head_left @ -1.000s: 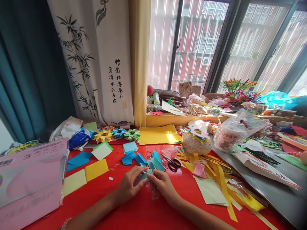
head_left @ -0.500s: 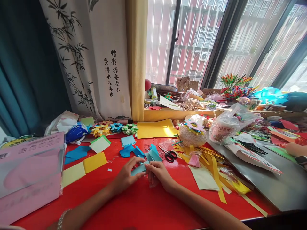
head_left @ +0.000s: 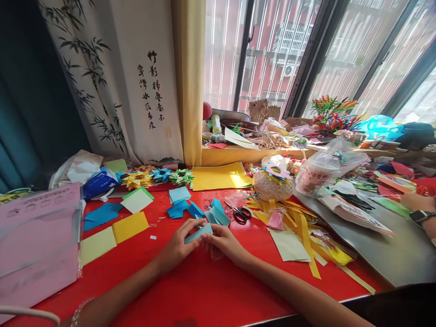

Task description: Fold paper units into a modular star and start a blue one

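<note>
Head view shows both hands meeting low on the red table [head_left: 204, 290], working a light blue paper strip [head_left: 198, 233] between them. The left hand [head_left: 179, 247] pinches the strip's lower left end between thumb and fingers; the right hand [head_left: 223, 240] pinches its right end, fingers curled over the edge. The strip sits tilted, just above the tabletop, between the two hands and just in front of a loose pile of blue paper pieces [head_left: 214, 213]. Black-handled scissors [head_left: 241, 214] lie near, to the right of that pile, and yellow strips [head_left: 303, 236] spread further right.

By my judgement, a fold is being pressed into the strip; the next move calls for a firm, even pinch along the crease while the other hand keeps the paper from slipping.

Against the earlier frames, the hands and strip lie a little higher in the picture as the camera has tilted down, and another person's wrist with a watch [head_left: 420, 215] now shows at the far right.
</note>
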Demonstrator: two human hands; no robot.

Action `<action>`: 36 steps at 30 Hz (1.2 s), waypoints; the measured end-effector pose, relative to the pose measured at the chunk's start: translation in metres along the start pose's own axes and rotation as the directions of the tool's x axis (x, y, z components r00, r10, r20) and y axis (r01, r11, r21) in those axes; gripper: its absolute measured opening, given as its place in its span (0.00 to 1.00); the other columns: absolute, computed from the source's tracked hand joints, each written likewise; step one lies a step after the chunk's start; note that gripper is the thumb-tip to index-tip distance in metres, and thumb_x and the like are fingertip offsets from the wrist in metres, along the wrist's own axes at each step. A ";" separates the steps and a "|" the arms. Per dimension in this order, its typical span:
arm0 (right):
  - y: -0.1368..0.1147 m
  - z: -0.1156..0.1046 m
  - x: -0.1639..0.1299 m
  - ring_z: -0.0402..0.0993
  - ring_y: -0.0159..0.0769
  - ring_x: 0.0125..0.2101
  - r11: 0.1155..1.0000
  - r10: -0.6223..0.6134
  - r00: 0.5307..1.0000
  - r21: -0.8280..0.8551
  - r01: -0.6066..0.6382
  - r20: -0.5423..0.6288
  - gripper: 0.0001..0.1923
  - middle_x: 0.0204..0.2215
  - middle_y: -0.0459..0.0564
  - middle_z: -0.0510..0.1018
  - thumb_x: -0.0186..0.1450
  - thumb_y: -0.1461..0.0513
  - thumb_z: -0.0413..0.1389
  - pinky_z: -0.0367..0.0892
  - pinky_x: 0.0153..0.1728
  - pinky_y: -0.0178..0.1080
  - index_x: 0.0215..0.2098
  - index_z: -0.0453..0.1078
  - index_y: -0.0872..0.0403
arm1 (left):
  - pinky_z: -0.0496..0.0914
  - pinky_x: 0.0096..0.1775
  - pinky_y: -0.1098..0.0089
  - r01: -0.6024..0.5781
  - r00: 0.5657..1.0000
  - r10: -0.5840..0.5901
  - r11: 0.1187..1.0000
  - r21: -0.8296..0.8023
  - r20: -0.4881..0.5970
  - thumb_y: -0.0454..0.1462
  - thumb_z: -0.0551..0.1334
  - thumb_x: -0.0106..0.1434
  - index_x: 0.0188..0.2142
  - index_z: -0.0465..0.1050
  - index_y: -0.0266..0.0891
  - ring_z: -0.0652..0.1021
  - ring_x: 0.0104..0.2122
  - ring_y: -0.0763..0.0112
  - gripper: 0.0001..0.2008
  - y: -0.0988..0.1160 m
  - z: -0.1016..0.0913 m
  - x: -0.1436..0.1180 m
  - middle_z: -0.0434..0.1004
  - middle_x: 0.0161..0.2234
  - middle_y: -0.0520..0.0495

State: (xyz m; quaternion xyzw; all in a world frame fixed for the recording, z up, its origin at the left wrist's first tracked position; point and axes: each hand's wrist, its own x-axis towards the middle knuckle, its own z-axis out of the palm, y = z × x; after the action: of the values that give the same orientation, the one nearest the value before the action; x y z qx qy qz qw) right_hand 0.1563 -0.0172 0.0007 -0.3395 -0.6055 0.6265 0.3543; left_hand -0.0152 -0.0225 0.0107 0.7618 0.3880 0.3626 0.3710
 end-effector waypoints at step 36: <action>-0.001 0.007 -0.007 0.62 0.25 0.21 0.957 0.160 0.971 0.269 -0.108 -0.179 0.15 0.21 0.43 0.66 0.56 0.53 0.56 0.59 0.21 0.29 0.28 0.67 0.58 | 0.64 0.29 0.75 0.273 0.893 -0.334 0.935 -0.227 -0.301 0.46 0.58 0.56 0.29 0.63 0.38 0.71 0.30 0.73 0.13 0.003 0.005 -0.001 0.68 0.29 0.52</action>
State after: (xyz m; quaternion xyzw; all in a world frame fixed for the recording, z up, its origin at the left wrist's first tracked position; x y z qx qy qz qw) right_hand 0.1542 -0.0266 0.0019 -0.3921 -0.4562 0.6853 0.4105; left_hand -0.0111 -0.0263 0.0105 0.5824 0.5259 0.4573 0.4184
